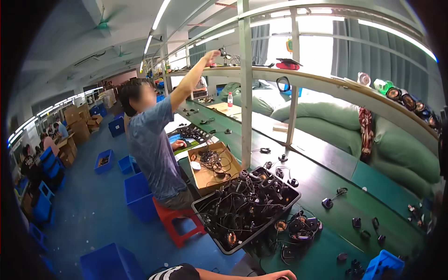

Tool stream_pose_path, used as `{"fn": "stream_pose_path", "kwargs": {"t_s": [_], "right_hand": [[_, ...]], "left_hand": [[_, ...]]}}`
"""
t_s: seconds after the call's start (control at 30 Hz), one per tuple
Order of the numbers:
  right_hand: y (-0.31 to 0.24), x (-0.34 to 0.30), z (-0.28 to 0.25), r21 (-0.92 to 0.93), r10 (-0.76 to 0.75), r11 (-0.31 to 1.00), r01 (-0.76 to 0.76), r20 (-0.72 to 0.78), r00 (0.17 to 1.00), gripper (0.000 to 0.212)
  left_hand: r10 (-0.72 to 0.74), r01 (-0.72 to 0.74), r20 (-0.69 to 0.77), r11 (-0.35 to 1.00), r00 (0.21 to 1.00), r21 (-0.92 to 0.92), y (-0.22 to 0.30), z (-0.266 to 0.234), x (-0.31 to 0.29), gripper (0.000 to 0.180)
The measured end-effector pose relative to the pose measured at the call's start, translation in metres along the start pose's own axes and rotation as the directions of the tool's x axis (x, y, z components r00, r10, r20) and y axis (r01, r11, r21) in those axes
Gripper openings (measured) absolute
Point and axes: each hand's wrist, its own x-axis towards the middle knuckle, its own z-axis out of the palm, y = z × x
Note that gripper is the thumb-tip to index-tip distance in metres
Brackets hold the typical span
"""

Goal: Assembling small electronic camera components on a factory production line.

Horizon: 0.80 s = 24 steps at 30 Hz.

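Lying tangled toward the worktop's point(337, 226) near edge, black cabled parts point(303, 227) are seen; the left hand point(280, 274) is cropped, its grasp indeterminable.

The tray point(211, 233) is black, the stool point(171, 215) red, the tabletop point(361, 203) green, the sleeve point(181, 271) black with white stripes.

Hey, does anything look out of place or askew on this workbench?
Yes, the black tray: it's heaped with tangled black cables, and its left side seems to jut past the edge of the green table, which looks precarious. Loose black parts also lie scattered to its right.
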Motion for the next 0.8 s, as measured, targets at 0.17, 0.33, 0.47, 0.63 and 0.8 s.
{"fn": "stream_pose_path", "kwargs": {"t_s": [0.17,0.33,0.47,0.63,0.8], "right_hand": [[-0.019,-0.018,0.004,0.257,0.293,0.918,-0.302,0.073,0.953,0.017],[-0.035,-0.024,0.018,0.255,0.232,0.946,-0.199,-0.105,0.967,0.008],[-0.055,-0.022,0.005,0.353,0.28,0.899,-0.259,-0.008,0.96,0.006],[-0.045,-0.025,-0.005,0.461,0.383,0.808,-0.368,0.065,0.922,0.006],[-0.041,-0.03,-0.008,0.537,0.355,0.777,-0.328,0.055,0.933,0.009]], "left_hand": [[-0.265,0.272,-0.172,0.962,0.949,0.015,0.035,0.023,-0.018,0.014],[-0.01,0.056,-0.217,0.977,0.976,0.207,0.086,0.033,-0.035,0.018],[-0.157,0.194,-0.27,0.974,0.95,0.115,0.104,0.046,-0.04,0.015],[-0.091,0.169,-0.233,0.924,0.968,0.342,0.097,0.047,-0.031,0.02],[-0.148,0.22,-0.232,0.921,0.961,0.321,0.102,0.052,-0.028,0.021]]}}
